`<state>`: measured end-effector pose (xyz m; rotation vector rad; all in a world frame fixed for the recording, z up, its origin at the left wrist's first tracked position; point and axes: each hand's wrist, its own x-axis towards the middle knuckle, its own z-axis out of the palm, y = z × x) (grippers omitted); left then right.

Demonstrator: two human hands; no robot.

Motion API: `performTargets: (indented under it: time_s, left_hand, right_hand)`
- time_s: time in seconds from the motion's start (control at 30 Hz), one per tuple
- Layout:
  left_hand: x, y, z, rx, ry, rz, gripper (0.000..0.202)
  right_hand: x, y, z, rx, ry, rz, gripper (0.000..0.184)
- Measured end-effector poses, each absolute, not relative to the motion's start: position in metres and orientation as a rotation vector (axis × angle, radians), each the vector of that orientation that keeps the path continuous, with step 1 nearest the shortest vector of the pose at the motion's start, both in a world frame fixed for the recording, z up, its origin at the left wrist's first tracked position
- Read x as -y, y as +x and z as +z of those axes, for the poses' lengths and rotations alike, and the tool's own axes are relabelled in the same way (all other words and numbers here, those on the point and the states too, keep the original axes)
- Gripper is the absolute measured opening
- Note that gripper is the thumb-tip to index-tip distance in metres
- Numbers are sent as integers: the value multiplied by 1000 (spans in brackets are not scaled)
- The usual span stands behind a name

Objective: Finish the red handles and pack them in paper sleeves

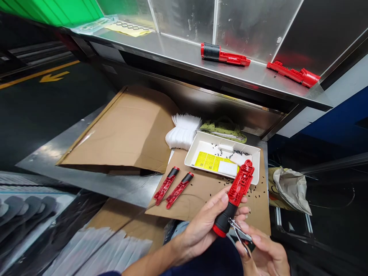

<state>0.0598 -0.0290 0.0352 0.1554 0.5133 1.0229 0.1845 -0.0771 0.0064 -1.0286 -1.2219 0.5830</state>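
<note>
From the head camera, left hand (205, 224) closed, gripping a red-and-black plastic tool handle (237, 193), right hand (266, 255) pinching a small looped steel wire piece (239, 231) just beside the black grip, both hands working above a brown cardboard sheet (204, 195), two similar red-and-black handles (166, 186) lying on it, white plastic tray (221, 140) resting beyond

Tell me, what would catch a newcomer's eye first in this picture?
The red-and-black handle stands out first, gripped in the left hand at the bottom of the view, beside a small metal tool in the right hand. Two similar red handles lie ahead on brown cardboard, near a white tray.
</note>
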Motion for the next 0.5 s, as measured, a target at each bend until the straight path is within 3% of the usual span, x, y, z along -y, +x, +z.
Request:
performTargets:
  time_s: [0.3,0.5]
  left_hand:
    - [28,60,39,-535,141,1015,31]
    - [29,62,38,-490,49,1000,26]
  right_hand:
    - [68,190,-4,1379,-964,413,15]
    - [71,228,-13,1539,-732,321,49]
